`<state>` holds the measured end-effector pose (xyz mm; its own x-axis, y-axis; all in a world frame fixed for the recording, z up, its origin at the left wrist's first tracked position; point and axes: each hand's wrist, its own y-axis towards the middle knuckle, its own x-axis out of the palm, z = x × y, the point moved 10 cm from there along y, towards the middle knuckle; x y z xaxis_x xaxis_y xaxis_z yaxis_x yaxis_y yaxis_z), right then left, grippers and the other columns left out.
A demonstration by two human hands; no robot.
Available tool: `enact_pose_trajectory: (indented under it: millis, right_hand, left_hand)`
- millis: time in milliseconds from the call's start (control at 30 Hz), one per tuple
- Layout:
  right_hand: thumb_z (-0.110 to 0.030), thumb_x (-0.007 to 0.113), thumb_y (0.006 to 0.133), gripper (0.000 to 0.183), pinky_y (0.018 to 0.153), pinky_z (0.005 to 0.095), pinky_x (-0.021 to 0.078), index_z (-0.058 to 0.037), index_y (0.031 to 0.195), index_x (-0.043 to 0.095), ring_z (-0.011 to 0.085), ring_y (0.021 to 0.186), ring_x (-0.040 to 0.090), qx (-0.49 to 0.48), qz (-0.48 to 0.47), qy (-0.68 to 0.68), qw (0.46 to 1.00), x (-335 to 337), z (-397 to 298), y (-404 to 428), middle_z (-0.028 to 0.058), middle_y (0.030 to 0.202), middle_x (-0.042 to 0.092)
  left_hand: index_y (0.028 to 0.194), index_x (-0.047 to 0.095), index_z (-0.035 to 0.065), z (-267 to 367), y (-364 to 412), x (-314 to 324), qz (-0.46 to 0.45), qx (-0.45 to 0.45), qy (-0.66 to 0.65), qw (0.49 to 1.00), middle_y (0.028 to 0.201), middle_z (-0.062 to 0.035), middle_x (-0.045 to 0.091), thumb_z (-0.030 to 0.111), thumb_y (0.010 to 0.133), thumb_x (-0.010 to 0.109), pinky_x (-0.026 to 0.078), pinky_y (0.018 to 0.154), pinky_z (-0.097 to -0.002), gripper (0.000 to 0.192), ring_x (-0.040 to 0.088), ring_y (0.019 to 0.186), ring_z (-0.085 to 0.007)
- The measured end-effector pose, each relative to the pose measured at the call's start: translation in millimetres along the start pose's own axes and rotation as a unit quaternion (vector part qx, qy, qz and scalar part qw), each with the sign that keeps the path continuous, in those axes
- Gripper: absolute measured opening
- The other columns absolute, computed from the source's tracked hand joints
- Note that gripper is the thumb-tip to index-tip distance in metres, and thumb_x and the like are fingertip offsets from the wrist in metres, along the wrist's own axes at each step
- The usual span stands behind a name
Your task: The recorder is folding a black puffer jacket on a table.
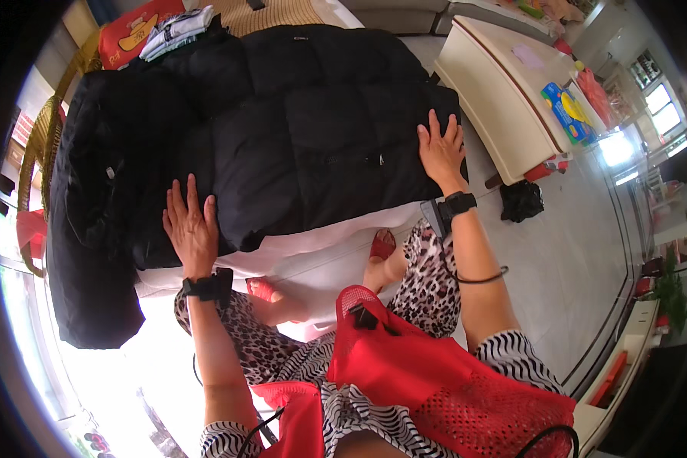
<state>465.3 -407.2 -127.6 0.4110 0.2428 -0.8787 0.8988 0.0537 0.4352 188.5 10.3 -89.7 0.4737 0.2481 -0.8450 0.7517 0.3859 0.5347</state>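
A black quilted puffer jacket [252, 137] lies spread out in front of me, its hem towards the right. My left hand [192, 226] rests flat on its near edge, left of the middle, fingers apart. At the right end, near the hem, my right hand [442, 150] presses on the fabric with its fingers spread. One padded sleeve [100, 297] hangs down at the near left. A small zip pull [381, 159] shows on the near side. Below the jacket's near edge hangs a pale pink cloth [332, 232].
Folded clothes [177, 31] and a red cushion [140, 31] lie beyond the jacket at the far left. To the right stands a cream table [492, 97] bearing a blue box [567, 113]. A black plastic bag [521, 201] sits on the floor. A grey sofa [401, 14] is behind.
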Motion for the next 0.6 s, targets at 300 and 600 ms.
enact_pose_trajectory:
  millis: [300, 600]
  right_hand:
    - [-0.032, 0.055, 0.097, 0.051, 0.111, 0.0595, 0.0276, -0.0181, 0.145, 0.047, 0.0414, 0.136, 0.038, -0.087, 0.115, 0.053, 0.988, -55, -66, -62, 0.0229, 0.147, 0.041]
    - [-0.024, 0.053, 0.098, 0.049, 0.107, 0.0575, 0.0301, -0.0068, 0.143, 0.047, 0.0429, 0.132, 0.041, -0.173, 0.226, 0.288, 0.914, -143, -122, -84, 0.0255, 0.143, 0.044]
  left_hand:
    - [0.147, 0.044, 0.0124, 50, 12, -59, 0.094, 0.078, -0.171, 0.978, 0.155, -0.0186, 0.035, 0.029, 0.101, 0.054, 0.027, 0.116, -0.0499, 0.050, 0.033, 0.143, -0.0371]
    - [0.149, 0.043, 0.0126, 85, 1, -97, 0.123, 0.073, -0.298, 0.944, 0.156, -0.0161, 0.035, 0.032, 0.097, 0.057, 0.024, 0.116, -0.0499, 0.056, 0.032, 0.144, -0.0352]
